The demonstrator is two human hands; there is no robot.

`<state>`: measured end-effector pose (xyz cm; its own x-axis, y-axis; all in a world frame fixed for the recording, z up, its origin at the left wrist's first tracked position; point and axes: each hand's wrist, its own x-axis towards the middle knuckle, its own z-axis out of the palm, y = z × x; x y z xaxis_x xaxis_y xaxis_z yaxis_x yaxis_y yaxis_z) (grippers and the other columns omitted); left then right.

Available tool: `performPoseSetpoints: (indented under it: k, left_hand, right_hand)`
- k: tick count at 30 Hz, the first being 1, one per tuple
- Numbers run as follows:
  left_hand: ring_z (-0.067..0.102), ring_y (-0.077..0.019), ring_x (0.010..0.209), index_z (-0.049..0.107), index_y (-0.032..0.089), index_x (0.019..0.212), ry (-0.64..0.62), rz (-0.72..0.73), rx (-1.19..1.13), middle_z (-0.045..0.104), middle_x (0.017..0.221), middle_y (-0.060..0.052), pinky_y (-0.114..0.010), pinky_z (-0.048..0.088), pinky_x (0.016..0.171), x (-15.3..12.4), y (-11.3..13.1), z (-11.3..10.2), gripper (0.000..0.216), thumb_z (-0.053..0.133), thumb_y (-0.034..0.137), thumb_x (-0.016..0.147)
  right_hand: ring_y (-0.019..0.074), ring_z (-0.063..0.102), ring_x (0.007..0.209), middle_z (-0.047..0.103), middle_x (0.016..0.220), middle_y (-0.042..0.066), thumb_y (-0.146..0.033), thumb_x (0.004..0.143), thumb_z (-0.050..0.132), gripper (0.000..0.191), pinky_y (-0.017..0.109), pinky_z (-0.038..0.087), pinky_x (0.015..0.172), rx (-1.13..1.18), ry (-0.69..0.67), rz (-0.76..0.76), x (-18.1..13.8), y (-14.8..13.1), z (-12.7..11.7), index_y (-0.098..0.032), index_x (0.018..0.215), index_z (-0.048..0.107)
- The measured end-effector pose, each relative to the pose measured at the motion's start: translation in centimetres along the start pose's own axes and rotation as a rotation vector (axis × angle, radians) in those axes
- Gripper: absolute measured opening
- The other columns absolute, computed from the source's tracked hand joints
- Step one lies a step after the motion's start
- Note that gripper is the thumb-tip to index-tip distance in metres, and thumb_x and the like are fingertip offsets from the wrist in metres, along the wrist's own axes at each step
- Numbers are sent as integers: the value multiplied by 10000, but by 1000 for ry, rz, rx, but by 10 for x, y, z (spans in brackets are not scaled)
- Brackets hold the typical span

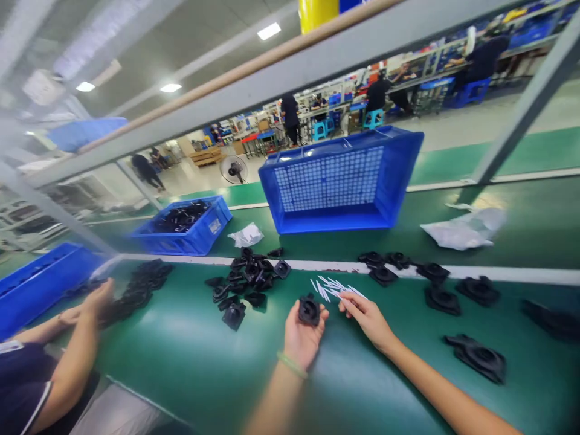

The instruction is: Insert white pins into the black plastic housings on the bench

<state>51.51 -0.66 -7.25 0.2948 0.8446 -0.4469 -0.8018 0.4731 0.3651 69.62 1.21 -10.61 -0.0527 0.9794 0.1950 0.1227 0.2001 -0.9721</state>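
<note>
My left hand [302, 338], palm up, has its fingers closed around a black plastic part [309, 310] with a square plate and a round raised ring. To its right, my right hand [365, 317] is pinched at the near edge of a small pile of thin white strips [328, 286], and the tip of one strip shows at the fingertips. A heap of similar black parts [251, 272] lies left of my left hand. More black parts, one of them a larger flat housing [479, 357], are spread out on the right.
An empty blue crate [339, 225] stands tilted behind the white ledge. A blue bin [199, 238] of black pieces and a plastic bag [466, 229] are also back there. At left, a co-worker's arms [86, 314] reach toward more black parts. A frame rail crosses above.
</note>
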Motion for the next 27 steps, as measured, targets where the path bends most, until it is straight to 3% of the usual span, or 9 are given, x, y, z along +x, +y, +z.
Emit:
performPoseSetpoints:
  k: [10, 14, 21, 27]
  left_hand:
    - [658, -215, 867, 529, 61, 1111, 40, -24, 127, 638, 1008, -181, -213, 562, 641, 0, -2, -1, 355, 478, 353, 915]
    - [650, -232, 915, 547, 65, 1088, 23, -13, 178, 641, 994, -169, -202, 553, 635, 2, -4, -4, 362, 474, 376, 917]
    - [659, -210, 889, 549, 83, 1094, -30, -24, 239, 642, 1047, -163, -229, 561, 653, 5, -9, -9, 363, 466, 392, 922]
    - [657, -194, 845, 566, 75, 1089, -47, 27, 313, 651, 1007, -149, -249, 562, 665, 4, -16, -8, 378, 513, 399, 904]
  right_hand:
    - [175, 612, 772, 654, 829, 45, -455, 851, 557, 326, 312, 500, 742, 70, -91, 22, -6, -1, 10, -170, 1001, 610]
    - [188, 620, 789, 666, 904, 63, -436, 855, 548, 295, 316, 502, 725, 0, -110, 13, -8, -3, 10, -175, 964, 635]
    - [164, 607, 684, 636, 690, 24, -410, 889, 487, 290, 290, 491, 674, -8, -151, 13, -11, -11, 12, -160, 944, 623]
    - [163, 620, 679, 636, 685, 23, -434, 900, 471, 307, 297, 502, 691, 6, -193, 18, -12, -15, 13, -162, 941, 607]
